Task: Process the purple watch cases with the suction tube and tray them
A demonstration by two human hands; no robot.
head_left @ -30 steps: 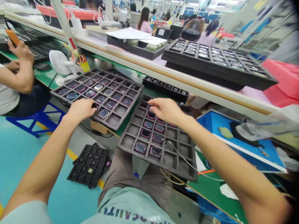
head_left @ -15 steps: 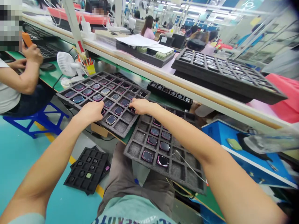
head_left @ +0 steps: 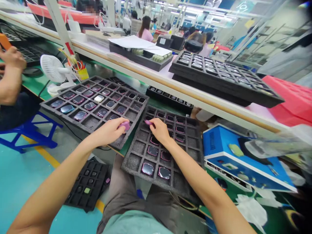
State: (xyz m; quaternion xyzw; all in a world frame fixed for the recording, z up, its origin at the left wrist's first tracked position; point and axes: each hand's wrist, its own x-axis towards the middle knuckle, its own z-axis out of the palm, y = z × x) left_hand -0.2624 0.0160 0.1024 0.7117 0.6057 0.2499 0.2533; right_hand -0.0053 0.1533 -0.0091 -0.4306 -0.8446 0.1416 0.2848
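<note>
Two grey foam trays lie in front of me. The left tray (head_left: 92, 122) holds several small purple-rimmed screen parts in its cells. My left hand (head_left: 109, 130) hovers over its near right corner, pinching a purple part (head_left: 125, 124). The right tray (head_left: 136, 159) rests partly on my lap and holds several of the same parts. My right hand (head_left: 159, 129) is above its upper left cells with another purple part (head_left: 148, 122) in its fingertips.
A small white fan (head_left: 52, 69) stands left of the trays. A blue box (head_left: 243, 156) sits to the right. Black trays (head_left: 226, 78) fill the shelf above. Small black trays (head_left: 86, 188) lie on the floor. A person's arm (head_left: 9, 74) is at far left.
Both hands picked a purple part from the left tray and drew back toward the right tray. The head view shifted slightly.
</note>
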